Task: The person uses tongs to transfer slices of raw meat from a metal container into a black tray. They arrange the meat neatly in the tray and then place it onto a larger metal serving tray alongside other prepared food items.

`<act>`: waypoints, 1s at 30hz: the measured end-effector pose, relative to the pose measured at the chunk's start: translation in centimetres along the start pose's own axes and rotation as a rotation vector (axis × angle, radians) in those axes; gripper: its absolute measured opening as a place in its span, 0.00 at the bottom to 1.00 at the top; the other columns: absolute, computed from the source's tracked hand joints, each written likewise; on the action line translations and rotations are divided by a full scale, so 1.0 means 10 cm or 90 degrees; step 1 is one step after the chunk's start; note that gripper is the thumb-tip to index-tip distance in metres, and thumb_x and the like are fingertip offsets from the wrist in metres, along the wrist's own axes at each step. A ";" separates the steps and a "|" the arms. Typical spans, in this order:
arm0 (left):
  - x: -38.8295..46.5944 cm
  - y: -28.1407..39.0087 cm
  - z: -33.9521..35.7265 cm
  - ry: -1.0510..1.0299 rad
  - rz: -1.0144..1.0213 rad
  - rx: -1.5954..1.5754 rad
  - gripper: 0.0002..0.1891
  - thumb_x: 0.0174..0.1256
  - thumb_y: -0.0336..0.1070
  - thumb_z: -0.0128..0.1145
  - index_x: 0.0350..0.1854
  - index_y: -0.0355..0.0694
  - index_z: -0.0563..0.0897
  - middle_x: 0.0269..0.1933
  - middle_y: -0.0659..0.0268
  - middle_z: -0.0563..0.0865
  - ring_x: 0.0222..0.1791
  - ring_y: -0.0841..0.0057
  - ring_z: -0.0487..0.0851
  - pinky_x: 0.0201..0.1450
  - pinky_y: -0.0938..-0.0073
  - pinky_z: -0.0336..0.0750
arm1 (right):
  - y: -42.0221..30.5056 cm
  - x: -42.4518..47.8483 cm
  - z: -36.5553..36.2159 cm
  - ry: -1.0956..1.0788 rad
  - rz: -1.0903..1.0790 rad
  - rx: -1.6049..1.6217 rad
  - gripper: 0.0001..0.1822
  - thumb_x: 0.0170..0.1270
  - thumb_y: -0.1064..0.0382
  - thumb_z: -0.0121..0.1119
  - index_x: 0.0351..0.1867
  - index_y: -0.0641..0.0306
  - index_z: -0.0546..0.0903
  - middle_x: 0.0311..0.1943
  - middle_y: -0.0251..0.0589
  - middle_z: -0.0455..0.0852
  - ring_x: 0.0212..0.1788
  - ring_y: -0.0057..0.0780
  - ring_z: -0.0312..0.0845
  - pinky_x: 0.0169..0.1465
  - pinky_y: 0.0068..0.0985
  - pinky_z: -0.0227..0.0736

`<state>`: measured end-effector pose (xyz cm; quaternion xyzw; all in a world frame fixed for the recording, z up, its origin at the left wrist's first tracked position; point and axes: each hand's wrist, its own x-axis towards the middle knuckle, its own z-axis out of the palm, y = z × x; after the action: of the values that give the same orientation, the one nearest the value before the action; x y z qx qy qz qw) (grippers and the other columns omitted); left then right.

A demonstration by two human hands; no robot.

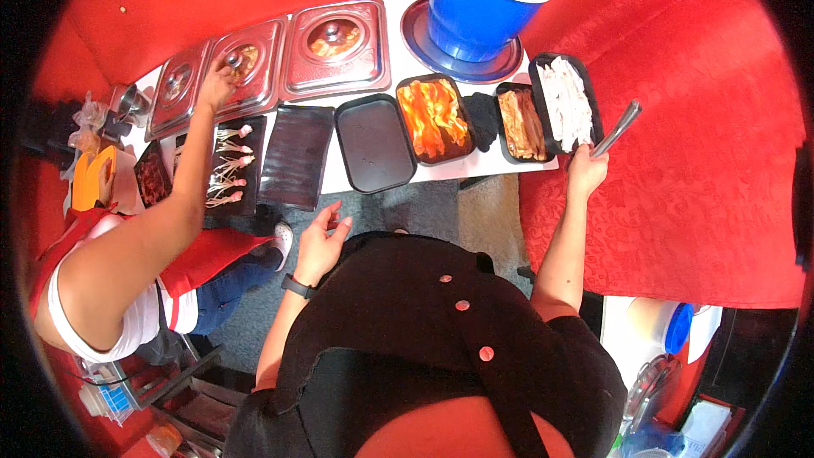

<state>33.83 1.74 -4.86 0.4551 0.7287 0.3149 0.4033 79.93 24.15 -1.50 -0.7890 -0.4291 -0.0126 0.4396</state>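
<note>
My right hand (587, 170) is closed around metal tongs (618, 130) at the right end of the white table (445, 171). It is at the near edge of a black tray of white strips (568, 102); whether it also grips the tray I cannot tell. Left of that lie a small tray of brown strips (523, 124), a black cloth (482, 121) and a tray of orange-red strips (434, 117). My left hand (322, 243), with a dark wristband, hangs empty with fingers apart, below an empty black tray (375, 143) and a dark rectangular tray (296, 156).
At left, a co-worker's hand (219, 83) touches the knob of a lidded steel food pan (257, 70). Another lidded pan (336, 51) and a blue bucket (480, 19) on a round tray (416, 44) stand at the back. Skewered pieces (230, 172) lie on a black tray.
</note>
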 end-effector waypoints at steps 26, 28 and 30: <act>-0.07 0.16 -0.08 -0.160 0.022 0.146 0.30 0.70 0.52 0.61 0.68 0.39 0.74 0.53 0.44 0.86 0.54 0.53 0.86 0.56 0.60 0.79 | 0.48 -0.16 0.14 -0.007 0.045 -0.032 0.18 0.61 0.55 0.63 0.41 0.71 0.81 0.35 0.60 0.88 0.41 0.56 0.87 0.47 0.46 0.78; -0.09 0.13 -0.08 -0.156 0.017 0.143 0.30 0.70 0.52 0.61 0.68 0.39 0.74 0.53 0.44 0.86 0.53 0.53 0.86 0.56 0.60 0.79 | 0.42 -0.19 0.16 -0.013 0.061 -0.049 0.17 0.61 0.56 0.63 0.41 0.70 0.81 0.35 0.59 0.88 0.41 0.56 0.87 0.47 0.45 0.78; -0.09 0.12 -0.08 -0.157 0.015 0.144 0.30 0.70 0.52 0.61 0.68 0.39 0.74 0.53 0.44 0.86 0.53 0.54 0.86 0.56 0.60 0.79 | 0.40 -0.23 0.20 -0.007 0.060 -0.059 0.18 0.62 0.55 0.63 0.41 0.71 0.80 0.34 0.61 0.88 0.40 0.58 0.86 0.46 0.46 0.78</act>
<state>33.88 1.31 -3.19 0.5413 0.6990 0.1776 0.4322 80.55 23.06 -6.39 -0.8276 -0.3932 -0.0073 0.4005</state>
